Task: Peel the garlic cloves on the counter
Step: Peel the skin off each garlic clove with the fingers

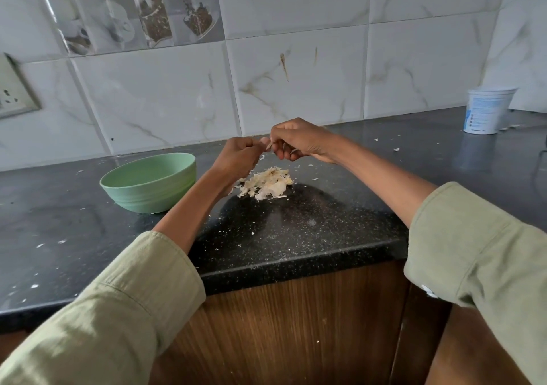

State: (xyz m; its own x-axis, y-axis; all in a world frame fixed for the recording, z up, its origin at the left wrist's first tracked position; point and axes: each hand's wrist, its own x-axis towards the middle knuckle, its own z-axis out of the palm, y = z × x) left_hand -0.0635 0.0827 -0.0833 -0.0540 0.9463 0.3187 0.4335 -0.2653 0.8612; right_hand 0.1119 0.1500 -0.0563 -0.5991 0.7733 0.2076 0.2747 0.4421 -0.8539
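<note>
Two hands met above the dark counter (296, 236), just beyond a heap of garlic skins (266, 184). The left hand (236, 156) had its fingers curled, and the right hand (299, 141) curled in the same way, the two nearly touching at their fingertips. Between them they pinched a small pale garlic clove (268, 145), held in the air over the heap; most of it was hidden by the fingers, so how much skin it carried could not be told. A thin scrap of skin (262, 157) showed just under the left hand's fingers.

From the heap, a green bowl (149, 181) stood at nine o'clock on the counter, upright and well apart from the skins; its inside could not be seen from this angle. A white plastic tub (487, 110) stood far off at two o'clock, close to the tiled wall (296, 59). Small white flakes lay scattered across the counter on all sides. At about ten o'clock a wall socket (11, 88) sat at the picture's edge. Both forearms came out of rolled green sleeves (133, 296), and wooden cabinet fronts (281, 325) ran below the counter's edge.
</note>
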